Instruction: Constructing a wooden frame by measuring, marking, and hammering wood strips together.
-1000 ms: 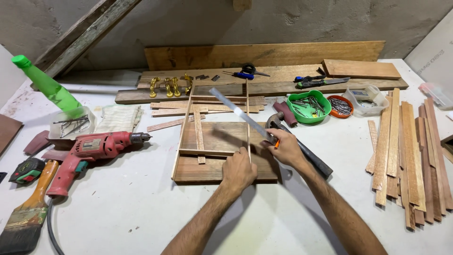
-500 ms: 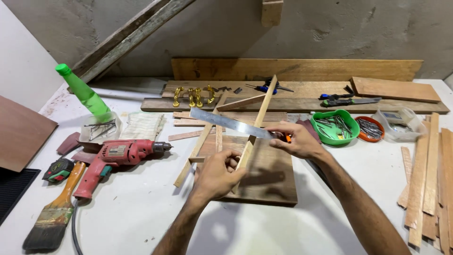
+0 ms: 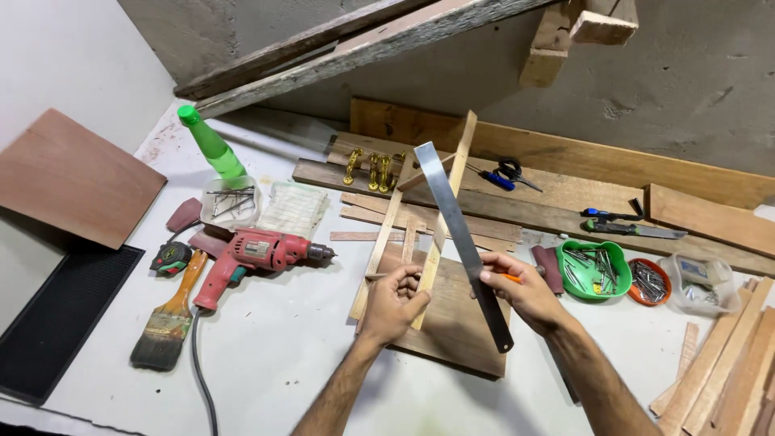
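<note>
Since the earlier frame our wooden strip frame [image 3: 420,234] has tipped up off the board [image 3: 452,323], and the metal ruler [image 3: 462,234] has swung steeper. We work at a white table [image 3: 282,355] against a grey wall. A red drill [image 3: 254,254] lies left, a green nail bowl [image 3: 596,270] right. Our left hand [image 3: 393,303] pinches a strip; our right hand [image 3: 521,291] clamps the ruler.

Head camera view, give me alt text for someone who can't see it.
The left hand lifts a thin wooden strip while the right hand holds a metal ruler against it, over a white workbench with a red drill.
</note>
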